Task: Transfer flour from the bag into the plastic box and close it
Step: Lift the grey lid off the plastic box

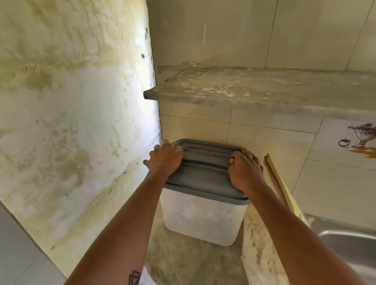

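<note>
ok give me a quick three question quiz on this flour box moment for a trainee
1. True or false: the grey lid is on the plastic box.
2. Where do the hands rest? A) on the lid's two sides B) in the sink C) on the shelf
3. What lies right of the box, dusted with flour?

Key: 1 true. 2 A: left hand, right hand. 3 the flour bag.
</note>
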Demonstrator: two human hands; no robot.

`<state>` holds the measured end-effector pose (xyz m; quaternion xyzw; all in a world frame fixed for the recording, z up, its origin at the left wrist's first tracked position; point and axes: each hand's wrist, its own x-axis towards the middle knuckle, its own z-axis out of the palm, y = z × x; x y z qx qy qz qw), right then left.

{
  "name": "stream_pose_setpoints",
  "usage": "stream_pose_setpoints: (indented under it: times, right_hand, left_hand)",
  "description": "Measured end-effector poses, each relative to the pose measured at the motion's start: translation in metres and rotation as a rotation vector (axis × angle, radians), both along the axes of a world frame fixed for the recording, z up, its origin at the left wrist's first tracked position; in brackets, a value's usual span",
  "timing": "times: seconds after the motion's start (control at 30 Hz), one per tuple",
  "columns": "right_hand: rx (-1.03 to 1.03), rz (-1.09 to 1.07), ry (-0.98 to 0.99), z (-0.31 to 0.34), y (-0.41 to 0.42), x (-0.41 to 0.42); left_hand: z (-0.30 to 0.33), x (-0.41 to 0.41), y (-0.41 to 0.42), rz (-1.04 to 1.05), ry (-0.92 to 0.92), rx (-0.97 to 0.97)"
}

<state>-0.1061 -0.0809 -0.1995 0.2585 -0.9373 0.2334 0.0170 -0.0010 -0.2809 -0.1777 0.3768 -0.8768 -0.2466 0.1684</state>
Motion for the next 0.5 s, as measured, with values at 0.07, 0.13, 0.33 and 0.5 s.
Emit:
stream_pose_setpoints:
  times: [0.07, 0.13, 0.33, 0.5]
  right_hand:
    - [-0.011, 0.000, 0.004, -0.001, 0.001, -0.002]
    - [-0.020, -0.008, 0.003, -0.002, 0.001, -0.003]
    - [-0.006, -0.015, -0.002, -0.001, 0.000, -0.003]
    - [-0.030, -0.012, 0.008, -0.004, 0.001, -0.003]
  left_hand:
    - [0.002, -0.002, -0.003, 0.022, -0.035, 0.016]
    - [0.004, -0.004, -0.005, 0.025, -0.057, 0.004]
    - [-0.002, -0.011, -0.023, 0.083, -0.008, 0.106]
    - [-0.004, -0.014, -0.039, 0.090, 0.015, 0.131]
